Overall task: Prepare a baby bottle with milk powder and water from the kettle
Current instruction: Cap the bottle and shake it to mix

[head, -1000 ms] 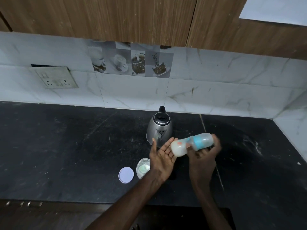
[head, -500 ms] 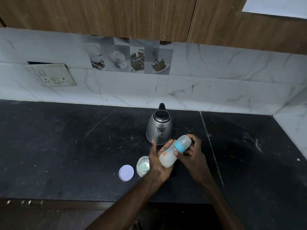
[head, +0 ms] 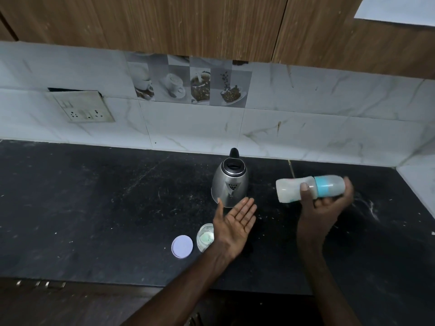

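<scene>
Baby bottle (head: 292, 189): capped, milky, lying sideways in the air right of the kettle (head: 230, 186); right hand (head: 326, 205) wrapped round its neck. Left hand (head: 236, 220) flat open, empty. Likely light, smooth plastic; grip mid-body

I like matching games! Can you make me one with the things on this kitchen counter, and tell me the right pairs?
Things:
1. baby bottle
2. kettle
3. round lid
4. left hand

States:
A. lying flat on the counter
B. open, palm up, holding nothing
C. held sideways in the right hand
D. standing upright near the wall

Pairs: 1-C, 2-D, 3-A, 4-B
</scene>
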Demonstrator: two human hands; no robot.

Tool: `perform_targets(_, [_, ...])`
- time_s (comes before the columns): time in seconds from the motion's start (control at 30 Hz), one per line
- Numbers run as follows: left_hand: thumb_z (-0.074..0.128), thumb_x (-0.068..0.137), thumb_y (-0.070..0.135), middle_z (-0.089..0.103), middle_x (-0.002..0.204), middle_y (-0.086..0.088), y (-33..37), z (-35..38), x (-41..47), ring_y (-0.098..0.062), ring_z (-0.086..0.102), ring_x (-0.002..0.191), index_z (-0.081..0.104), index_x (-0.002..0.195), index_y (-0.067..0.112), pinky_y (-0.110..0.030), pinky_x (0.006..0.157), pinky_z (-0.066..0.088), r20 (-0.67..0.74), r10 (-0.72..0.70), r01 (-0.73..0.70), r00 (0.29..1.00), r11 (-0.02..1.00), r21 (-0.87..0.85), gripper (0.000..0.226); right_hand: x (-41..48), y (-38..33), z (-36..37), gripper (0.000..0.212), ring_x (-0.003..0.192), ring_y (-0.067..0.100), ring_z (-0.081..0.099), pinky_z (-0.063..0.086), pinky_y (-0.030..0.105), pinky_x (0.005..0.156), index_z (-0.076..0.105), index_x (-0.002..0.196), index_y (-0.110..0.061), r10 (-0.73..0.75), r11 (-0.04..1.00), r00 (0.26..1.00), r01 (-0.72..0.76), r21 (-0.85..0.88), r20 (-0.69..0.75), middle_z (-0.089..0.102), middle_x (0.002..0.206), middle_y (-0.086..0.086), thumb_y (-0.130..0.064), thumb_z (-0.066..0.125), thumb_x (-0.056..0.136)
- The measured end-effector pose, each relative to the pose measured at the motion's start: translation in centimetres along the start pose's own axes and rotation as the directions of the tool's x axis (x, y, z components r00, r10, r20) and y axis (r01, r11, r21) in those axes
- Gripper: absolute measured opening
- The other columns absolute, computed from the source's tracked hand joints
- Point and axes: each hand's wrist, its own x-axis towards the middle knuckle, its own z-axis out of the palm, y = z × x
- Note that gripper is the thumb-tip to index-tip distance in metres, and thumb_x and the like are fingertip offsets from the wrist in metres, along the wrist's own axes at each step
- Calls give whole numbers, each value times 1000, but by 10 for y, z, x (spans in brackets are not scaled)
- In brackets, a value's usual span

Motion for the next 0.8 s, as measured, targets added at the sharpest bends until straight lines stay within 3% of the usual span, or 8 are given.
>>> perform_targets(0.03, [51,87,76,68,141,-12,0,1,0,-25,65,131,64,139,4,-40,117,44,1,2,-2,1000,1000,-13,89,-7,3,5,92,121,1,67,62,39,97,32,158,-37,16,999,999,-14,-52,29,61,130,-35,-35,87,85])
perform_targets(0.1, [53,89,73,67,140,-16,-1,7,1,-32,63,133,63,138,0,-47,117,44,-2,-16,16,1000,999,-50,89,-28,10,11,92,109,-1,71,63,33,92,36,156,-39,114,974,935,-38,-225,336,66,124,-33,-23,90,82])
perform_targets(0.17, [51,92,72,66,141,-19,-2,11,2,-35,59,137,61,138,-2,-50,120,42,-10,-17,17,1000,999,-51,88,-35,15,7,91,104,-1,74,62,22,83,40,152,-47,99,949,900,43,-313,425,69,124,-27,-33,91,78])
perform_targets(0.3, [46,92,74,67,141,-13,0,9,4,-27,61,136,63,140,3,-41,124,37,-21,-9,9,1000,1000,-15,88,-27,15,10,87,113,-4,69,61,21,91,36,152,-47,65,992,997,-68,-107,-34,66,122,-34,-53,82,78])
perform_targets(0.43, [52,91,71,66,141,-20,-3,11,5,-37,57,138,62,138,-2,-51,125,36,-26,-46,44,999,997,-59,87,-49,16,15,86,100,0,75,61,16,79,43,148,-45,166,954,921,-60,-293,353,72,118,-21,-33,91,78])
perform_targets(0.57, [46,92,75,67,141,-12,-2,9,7,-26,62,135,64,139,4,-40,121,40,-18,-13,13,1000,1000,-2,87,-32,22,2,84,117,3,69,62,21,88,40,149,-47,100,994,992,-102,-30,-74,65,127,-33,-41,87,81])
perform_targets(0.7, [48,96,72,66,142,-17,-8,10,8,-33,57,139,63,138,-1,-48,120,41,-15,-44,43,999,998,-55,85,-47,14,10,85,106,-1,73,63,24,82,41,144,-53,190,964,957,-140,-224,218,67,122,-36,-39,91,77])
perform_targets(0.8, [45,95,74,67,142,-14,-9,10,10,-27,61,136,64,139,3,-43,125,36,-3,-12,12,1000,1000,-4,86,-27,17,4,81,112,2,72,66,46,85,42,147,-46,174,985,970,-172,26,-172,67,127,-27,-40,89,81])
